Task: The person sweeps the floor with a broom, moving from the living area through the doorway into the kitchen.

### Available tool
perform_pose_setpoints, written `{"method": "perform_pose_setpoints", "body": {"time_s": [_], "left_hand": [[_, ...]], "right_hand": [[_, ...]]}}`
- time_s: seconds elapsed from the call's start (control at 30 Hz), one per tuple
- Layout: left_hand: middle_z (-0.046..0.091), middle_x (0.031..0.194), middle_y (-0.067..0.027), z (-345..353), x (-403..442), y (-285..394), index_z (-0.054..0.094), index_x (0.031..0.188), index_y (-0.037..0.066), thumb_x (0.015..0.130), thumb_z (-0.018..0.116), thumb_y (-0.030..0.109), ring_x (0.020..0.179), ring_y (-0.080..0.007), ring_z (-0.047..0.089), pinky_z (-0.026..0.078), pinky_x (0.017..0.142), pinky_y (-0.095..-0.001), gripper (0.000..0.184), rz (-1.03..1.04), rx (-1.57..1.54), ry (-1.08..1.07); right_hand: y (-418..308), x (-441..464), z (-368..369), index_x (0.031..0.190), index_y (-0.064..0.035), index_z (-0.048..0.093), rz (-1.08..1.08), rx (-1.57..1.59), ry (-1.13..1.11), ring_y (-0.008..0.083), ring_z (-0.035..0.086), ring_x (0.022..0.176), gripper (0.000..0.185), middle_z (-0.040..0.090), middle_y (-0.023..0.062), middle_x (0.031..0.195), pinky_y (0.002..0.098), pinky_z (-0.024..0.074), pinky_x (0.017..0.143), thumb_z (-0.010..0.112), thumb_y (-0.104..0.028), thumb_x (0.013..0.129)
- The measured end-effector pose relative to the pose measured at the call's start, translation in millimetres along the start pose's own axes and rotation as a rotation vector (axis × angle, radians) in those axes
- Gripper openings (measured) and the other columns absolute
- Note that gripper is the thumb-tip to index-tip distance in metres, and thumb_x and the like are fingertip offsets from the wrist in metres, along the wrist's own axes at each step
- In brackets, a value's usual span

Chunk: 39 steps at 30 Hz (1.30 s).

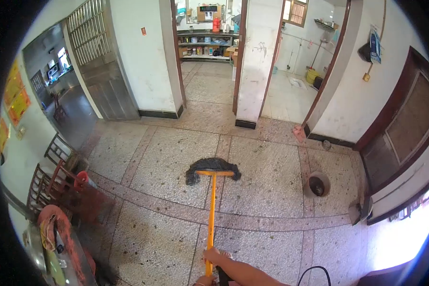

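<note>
A mop with a long yellow handle [212, 209] stretches forward from me over the speckled floor [167, 157]. Its dark, wet-looking mop head [209, 164] lies spread on the floor around the yellow crossbar. My right hand [216, 257] is closed around the handle, with the forearm coming in from the lower right. Lower on the same handle, my left hand [206, 280] grips near the bottom edge of the view, where most of it is cut off.
Wooden chairs [45, 186], a red bucket [84, 179] and a cluttered table [71, 238] line the left side. A round bin [318, 184] and a dustpan [355, 213] stand at right. Doorways open ahead, one onto shelves [207, 45]. A pink cloth [299, 133] lies by the wall.
</note>
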State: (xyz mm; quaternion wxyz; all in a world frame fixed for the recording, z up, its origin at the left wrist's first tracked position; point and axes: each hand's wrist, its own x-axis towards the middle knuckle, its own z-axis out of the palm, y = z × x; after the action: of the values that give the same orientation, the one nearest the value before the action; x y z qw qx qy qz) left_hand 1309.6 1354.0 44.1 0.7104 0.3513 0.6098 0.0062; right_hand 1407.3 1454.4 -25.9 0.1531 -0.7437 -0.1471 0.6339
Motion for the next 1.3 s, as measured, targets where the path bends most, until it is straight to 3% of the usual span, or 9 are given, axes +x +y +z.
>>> {"method": "perform_pose_setpoints", "body": {"time_s": [0.3,0.57,0.6,0.67,1.03,1.07,1.13,1.23,1.3], "left_hand": [[0.053,0.059,-0.0078,-23,157,156,0.056,0.082,0.002,0.073,0.057,0.029,0.052,-0.0176,0.051,0.041,0.047,-0.0287,0.028,0.097,0.065,-0.262],[0.054,0.061,-0.0084,-103,291,262,0.055,0.081,0.002,0.072,0.057,0.025,0.052,-0.0171,0.052,0.042,0.046,-0.028,0.024,-0.063,0.063,-0.373],[0.054,0.061,-0.0085,-106,318,294,0.055,0.081,0.002,0.072,0.057,0.024,0.052,-0.0171,0.052,0.042,0.046,-0.028,0.024,-0.06,0.098,-0.421],[0.054,0.061,-0.0087,-93,350,343,0.055,0.081,0.002,0.072,0.057,0.023,0.052,-0.017,0.053,0.042,0.046,-0.0278,0.023,-0.101,0.245,-0.584],[0.055,0.064,-0.0095,-152,433,425,0.053,0.079,0.002,0.071,0.058,0.018,0.053,-0.0163,0.054,0.042,0.045,-0.027,0.018,-0.348,0.151,-0.584],[0.055,0.064,-0.0096,-171,431,419,0.053,0.079,0.002,0.071,0.058,0.018,0.053,-0.0163,0.054,0.042,0.045,-0.0269,0.018,-0.363,0.025,-0.513],[0.056,0.064,-0.0098,-198,434,407,0.053,0.079,0.002,0.071,0.058,0.017,0.053,-0.0162,0.054,0.042,0.045,-0.0267,0.017,-0.386,-0.212,-0.376],[0.057,0.067,-0.0102,-209,379,505,0.053,0.082,0.002,0.072,0.057,0.016,0.057,-0.0168,0.056,0.044,0.047,-0.0272,0.017,-0.387,-0.406,-0.286],[0.059,0.074,-0.0079,-209,335,608,0.053,0.092,0.001,0.075,0.053,0.017,0.064,-0.0168,0.058,0.046,0.054,-0.0271,0.023,-0.509,-0.276,-0.062]], "right_hand": [[-109,102,-47,0.088,0.0009,0.045,-0.01,0.554,-0.55,0.021,0.051,0.039,0.024,0.051,0.0109,0.053,0.0327,0.0425,0.034,0.049,-0.019,0.075],[-227,263,-27,0.082,-0.0005,0.048,-0.075,0.262,-0.446,0.03,0.057,0.058,0.027,0.054,0.0193,0.065,0.0486,0.0466,0.05,0.044,-0.027,0.077],[-315,185,-53,0.078,-0.0016,0.05,0.015,0.153,-0.023,0.0275,0.057,0.058,0.022,0.054,0.0173,0.061,0.0443,0.0467,0.053,0.05,-0.023,0.074],[-359,225,-68,0.06,0.0004,0.056,-0.998,-1.438,-0.253,0.0204,0.053,0.043,0.02,0.053,0.0107,0.051,0.0353,0.0414,0.038,0.052,-0.017,0.07],[-513,260,-101,0.066,-0.0042,0.061,-0.84,-1.431,-0.078,0.0227,0.055,0.053,0.022,0.057,0.0096,0.058,0.0364,0.0438,0.047,0.061,-0.026,0.062],[-462,368,-71,0.071,-0.0051,0.062,-0.615,-0.533,-0.119,0.0225,0.056,0.056,0.026,0.058,0.0084,0.061,0.0365,0.045,0.05,0.062,-0.03,0.063],[-543,273,-107,0.072,-0.0026,0.061,-0.76,-1.441,-0.055,0.0228,0.059,0.061,0.027,0.059,0.0094,0.065,0.0364,0.0471,0.054,0.059,-0.029,0.068],[-593,262,-123,0.075,0.0028,0.057,-0.684,-1.187,-0.111,0.022,0.059,0.055,0.024,0.058,0.0101,0.062,0.0343,0.0475,0.049,0.054,-0.021,0.07],[-627,263,-130,0.08,0.0072,0.051,-0.057,-0.059,0.019,0.0213,0.057,0.046,0.023,0.056,0.0108,0.058,0.0319,0.0462,0.042,0.048,-0.013,0.071]]}}
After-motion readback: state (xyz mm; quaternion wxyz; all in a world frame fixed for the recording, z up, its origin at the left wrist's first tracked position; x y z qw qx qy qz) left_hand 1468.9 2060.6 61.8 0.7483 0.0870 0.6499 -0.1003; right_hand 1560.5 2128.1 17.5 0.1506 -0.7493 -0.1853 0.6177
